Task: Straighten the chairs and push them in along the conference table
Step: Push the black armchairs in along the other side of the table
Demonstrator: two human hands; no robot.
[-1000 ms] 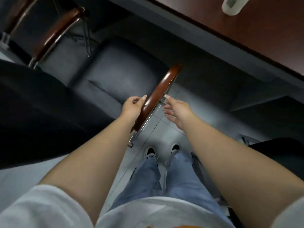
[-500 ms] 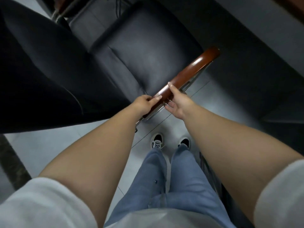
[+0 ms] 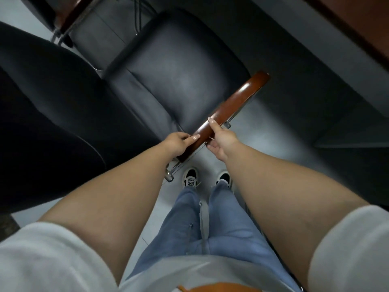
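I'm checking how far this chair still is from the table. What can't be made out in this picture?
Head view only:
- Conference table: just a corner shows; the top-right edge cuts off the rest.
- Chair legs: hidden beneath the black seat.
- Right hand fingers: mostly curled behind the wooden armrest.
- Left hand palm: pressed to the armrest, unseen.
- Neighbouring chair: cut off by the top edge.

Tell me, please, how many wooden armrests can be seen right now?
2: one armrest in the centre, gripped by the left hand and right hand; another armrest at top left. Others may be hidden.
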